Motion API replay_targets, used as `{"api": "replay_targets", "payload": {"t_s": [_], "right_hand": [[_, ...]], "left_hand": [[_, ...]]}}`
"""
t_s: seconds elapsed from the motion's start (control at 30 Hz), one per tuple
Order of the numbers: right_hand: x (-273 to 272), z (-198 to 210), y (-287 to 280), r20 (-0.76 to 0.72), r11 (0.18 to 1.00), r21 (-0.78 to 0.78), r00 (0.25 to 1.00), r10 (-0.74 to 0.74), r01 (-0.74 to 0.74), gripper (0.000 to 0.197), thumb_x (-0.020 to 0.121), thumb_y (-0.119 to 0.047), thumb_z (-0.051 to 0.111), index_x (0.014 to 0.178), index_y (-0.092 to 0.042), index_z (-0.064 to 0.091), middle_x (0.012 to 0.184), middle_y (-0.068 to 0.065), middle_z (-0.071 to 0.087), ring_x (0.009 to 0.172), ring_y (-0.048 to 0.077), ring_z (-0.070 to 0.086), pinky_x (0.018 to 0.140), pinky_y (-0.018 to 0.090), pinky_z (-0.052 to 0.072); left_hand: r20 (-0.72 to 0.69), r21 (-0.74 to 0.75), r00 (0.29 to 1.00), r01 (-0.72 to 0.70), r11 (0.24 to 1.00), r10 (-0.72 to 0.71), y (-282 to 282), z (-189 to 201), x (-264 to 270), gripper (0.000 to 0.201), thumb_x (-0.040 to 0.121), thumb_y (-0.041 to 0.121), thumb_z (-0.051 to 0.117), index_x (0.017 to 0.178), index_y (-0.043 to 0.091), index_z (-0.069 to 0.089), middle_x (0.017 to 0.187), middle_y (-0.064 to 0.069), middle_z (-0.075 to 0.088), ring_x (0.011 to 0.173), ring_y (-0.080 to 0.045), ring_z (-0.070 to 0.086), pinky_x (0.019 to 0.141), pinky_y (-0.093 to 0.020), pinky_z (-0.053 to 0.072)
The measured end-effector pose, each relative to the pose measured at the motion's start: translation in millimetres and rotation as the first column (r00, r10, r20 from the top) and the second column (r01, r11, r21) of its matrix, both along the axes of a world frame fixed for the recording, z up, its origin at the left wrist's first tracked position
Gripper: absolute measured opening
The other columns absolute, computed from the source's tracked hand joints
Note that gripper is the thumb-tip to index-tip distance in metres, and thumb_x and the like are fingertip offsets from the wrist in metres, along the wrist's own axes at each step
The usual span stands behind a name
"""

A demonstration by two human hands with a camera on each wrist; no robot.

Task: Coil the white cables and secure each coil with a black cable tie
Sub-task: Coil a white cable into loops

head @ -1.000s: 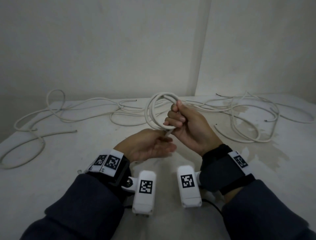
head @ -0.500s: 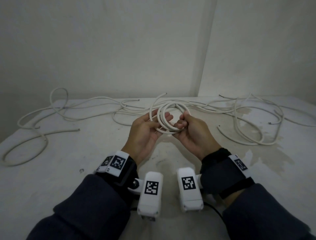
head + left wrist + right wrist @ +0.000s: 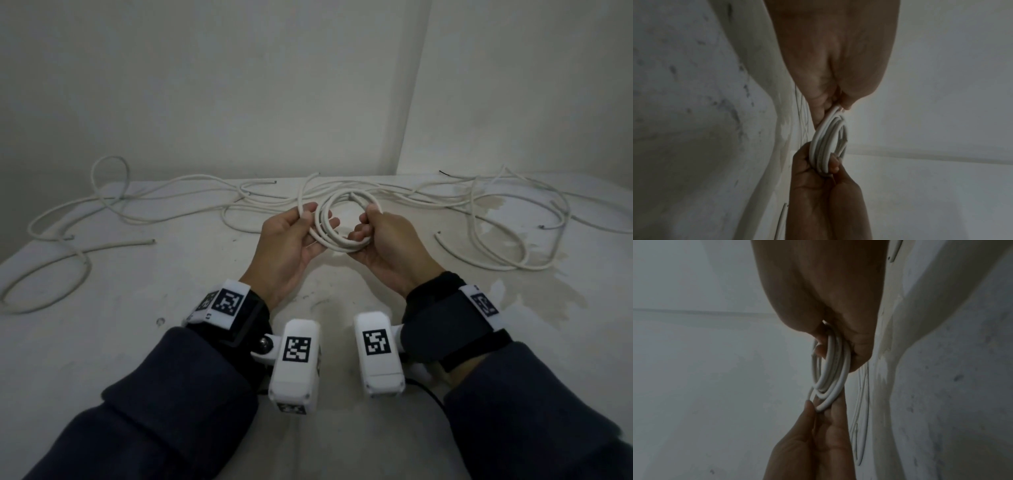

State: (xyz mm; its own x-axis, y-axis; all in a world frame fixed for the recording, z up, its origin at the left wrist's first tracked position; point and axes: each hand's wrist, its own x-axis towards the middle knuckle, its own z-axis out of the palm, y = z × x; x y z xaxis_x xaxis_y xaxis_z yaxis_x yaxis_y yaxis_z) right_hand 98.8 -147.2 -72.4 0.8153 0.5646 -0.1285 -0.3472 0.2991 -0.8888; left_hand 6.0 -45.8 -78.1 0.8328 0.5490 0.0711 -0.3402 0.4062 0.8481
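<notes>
A small coil of white cable (image 3: 342, 240) with a few turns hangs above the table, held between both hands. My left hand (image 3: 313, 219) pinches its left side between thumb and fingers, and the cable's free end (image 3: 301, 195) sticks up past the thumb. My right hand (image 3: 364, 226) curls its fingers round the coil's right side. In the left wrist view the coil (image 3: 828, 141) runs edge-on from the left hand (image 3: 836, 104) down to the right hand (image 3: 818, 175). The right wrist view shows the same coil (image 3: 830, 369). I see no black cable tie in either hand.
Loose white cables lie tangled along the back of the white table (image 3: 102, 342), at the left (image 3: 85, 212) and at the right (image 3: 513, 219). A thin dark strand (image 3: 444, 172) lies by the back wall. Walls close the corner behind.
My right hand has lowered the coil from upright towards level. The left hand came up from below and took hold of the coil's left side.
</notes>
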Motion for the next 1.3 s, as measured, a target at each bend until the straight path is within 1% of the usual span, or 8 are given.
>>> {"api": "replay_targets", "payload": {"t_s": [0.1, 0.23, 0.5, 0.6, 0.7, 0.93, 1.1, 1.3], "right_hand": [[3.0, 2.1, -5.7, 0.053, 0.987, -0.117, 0.992, 0.117, -0.111, 0.03, 0.103, -0.023, 0.04, 0.076, -0.011, 0.047, 0.045, -0.004, 0.044, 0.04, 0.007, 0.046, 0.05, 0.025, 0.045], [3.1, 5.0, -13.8, 0.056, 0.953, -0.168, 0.963, 0.265, -0.253, 0.029, 0.103, -0.023, 0.04, 0.077, -0.012, 0.046, 0.048, -0.004, 0.04, 0.042, 0.008, 0.044, 0.051, 0.022, 0.049], [-10.0, 9.2, -12.1, 0.19, 0.892, -0.323, 0.902, 0.388, -0.315, 0.027, 0.102, -0.022, 0.042, 0.079, -0.009, 0.05, 0.052, 0.001, 0.046, 0.047, 0.013, 0.049, 0.056, 0.026, 0.047], [-10.7, 9.4, -11.7, 0.23, 0.901, -0.311, 0.896, 0.38, -0.302, 0.011, 0.102, -0.019, 0.043, 0.102, -0.012, 0.051, 0.058, 0.003, 0.043, 0.048, 0.013, 0.046, 0.056, 0.028, 0.045], [-8.8, 8.5, -14.4, 0.262, 0.902, -0.265, 0.875, 0.407, -0.34, 0.033, 0.098, -0.011, 0.05, 0.124, -0.031, 0.046, 0.062, 0.002, 0.048, 0.049, 0.011, 0.045, 0.056, 0.028, 0.045], [-9.9, 7.4, -17.0, 0.457, 0.877, -0.445, 0.796, 0.397, -0.182, 0.018, 0.098, -0.012, 0.052, 0.112, -0.019, 0.06, 0.067, 0.004, 0.054, 0.048, 0.008, 0.058, 0.056, 0.027, 0.052], [-4.2, 6.7, -19.5, 0.546, 0.863, -0.496, 0.737, 0.398, -0.098, 0.018, 0.1, -0.009, 0.045, 0.107, -0.007, 0.062, 0.066, 0.006, 0.056, 0.049, 0.006, 0.061, 0.055, 0.026, 0.048], [-1.4, 8.7, -16.5, 0.258, 0.941, -0.232, 0.917, 0.304, -0.247, 0.026, 0.098, 0.005, 0.035, 0.093, -0.004, 0.059, 0.062, 0.004, 0.042, 0.037, 0.005, 0.037, 0.046, 0.021, 0.045]], "left_hand": [[-0.019, 0.118, 1.0, -0.01, 0.993, 0.012, 0.7, -4.2, -0.8, 0.026, 0.102, 0.009, 0.038, 0.11, -0.002, 0.06, 0.104, -0.017, 0.068, 0.099, -0.027, 0.068, 0.079, -0.033, 0.059], [-0.065, 0.17, 0.998, 0.003, 0.985, 0.008, -0.3, -1.7, -0.7, 0.024, 0.101, 0.01, 0.041, 0.102, 0.002, 0.063, 0.086, -0.006, 0.07, 0.062, -0.011, 0.063, 0.062, -0.025, 0.055], [-0.146, 0.135, 0.986, 0.101, 0.986, -0.081, 3.1, 4.0, 0.6, 0.032, 0.104, 0.026, 0.033, 0.105, 0.01, 0.061, 0.051, 0.004, 0.034, 0.038, -0.008, 0.031, 0.042, -0.021, 0.032], [-0.221, 0.35, 0.975, 0.104, 0.931, -0.025, 0.0, 6.9, 0.4, 0.029, 0.103, 0.033, 0.037, 0.089, 0.013, 0.053, 0.049, 0.007, 0.03, 0.039, -0.006, 0.03, 0.046, -0.023, 0.034], [-0.253, 0.433, 0.967, 0.09, 0.897, 0.025, -2.1, 8.2, 1.4, 0.031, 0.103, 0.033, 0.037, 0.079, 0.014, 0.045, 0.043, 0.013, 0.033, 0.038, -0.005, 0.032, 0.045, -0.022, 0.038], [-0.316, 0.092, 0.942, 0.146, 0.985, -0.11, 0.2, 10.5, -0.6, 0.033, 0.104, 0.025, 0.033, 0.078, 0.01, 0.047, 0.049, 0.002, 0.031, 0.036, -0.009, 0.027, 0.041, -0.019, 0.032], [-0.286, 0.089, 0.954, 0.121, 0.989, -0.091, -3.7, 8.9, 1.7, 0.025, 0.104, 0.018, 0.031, 0.089, 0.006, 0.048, 0.049, 0.002, 0.034, 0.037, -0.007, 0.028, 0.04, -0.019, 0.03], [-0.292, 0.054, 0.956, 0.043, 0.998, -0.025, -1.1, 8.1, 2.1, 0.036, 0.105, 0.019, 0.029, 0.084, 0.003, 0.054, 0.052, -0.004, 0.05, 0.038, -0.012, 0.048, 0.044, -0.02, 0.046]]}}
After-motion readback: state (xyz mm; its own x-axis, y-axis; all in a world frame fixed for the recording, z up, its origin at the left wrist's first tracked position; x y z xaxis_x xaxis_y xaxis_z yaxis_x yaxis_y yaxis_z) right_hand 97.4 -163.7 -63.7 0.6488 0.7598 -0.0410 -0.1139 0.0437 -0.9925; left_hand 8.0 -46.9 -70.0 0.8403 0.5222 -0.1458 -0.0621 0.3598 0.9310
